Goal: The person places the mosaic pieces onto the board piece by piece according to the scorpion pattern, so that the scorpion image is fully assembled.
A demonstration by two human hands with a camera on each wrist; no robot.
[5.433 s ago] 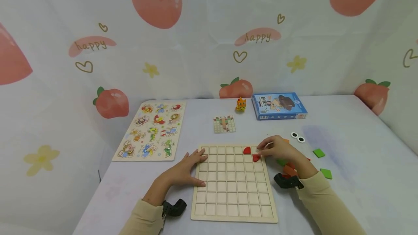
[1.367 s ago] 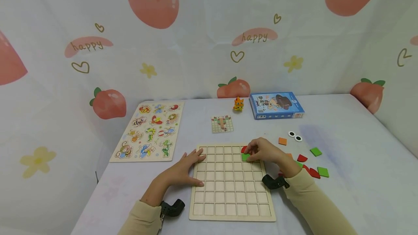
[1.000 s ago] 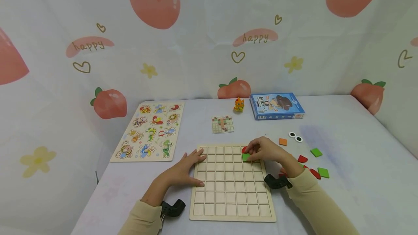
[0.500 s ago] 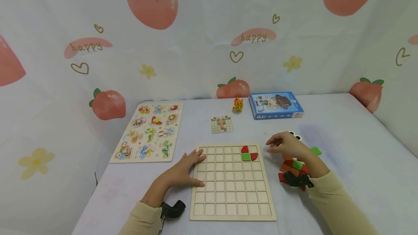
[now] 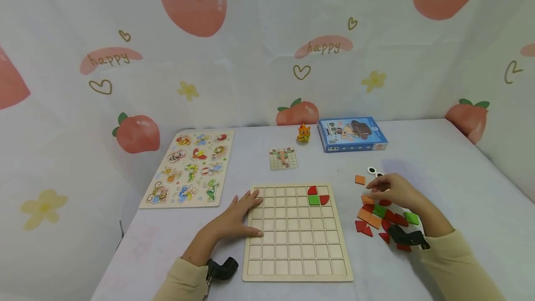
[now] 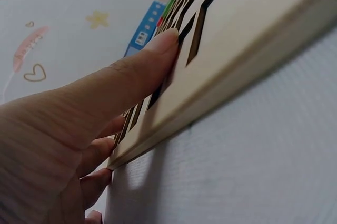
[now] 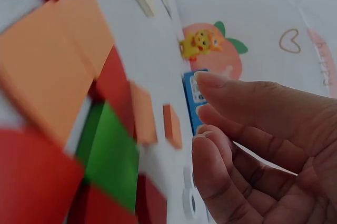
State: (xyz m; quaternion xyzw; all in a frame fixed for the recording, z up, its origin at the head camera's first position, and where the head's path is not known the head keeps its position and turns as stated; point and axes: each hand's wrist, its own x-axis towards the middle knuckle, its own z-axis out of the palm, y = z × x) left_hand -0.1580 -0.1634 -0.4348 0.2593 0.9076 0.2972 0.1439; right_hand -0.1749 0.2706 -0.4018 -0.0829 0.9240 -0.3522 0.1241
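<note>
Left hand [image 5: 234, 217] on a gridded board [image 5: 299, 237], right hand [image 5: 394, 192] over loose tiles [image 5: 364, 214].
Farthest left on the tabletop [image 5: 443, 166] lies an animal puzzle [image 5: 172, 203]; then the left hand, thumb and fingers spread wide, touches the board's left side. Beyond the board is a small picture card [image 5: 283, 159]. One green square [image 5: 314, 200] and two red pieces [image 5: 324, 199] sit in its upper-right cells. The right hand, loosely curled, thumb and fingers parted, holds nothing.
</note>
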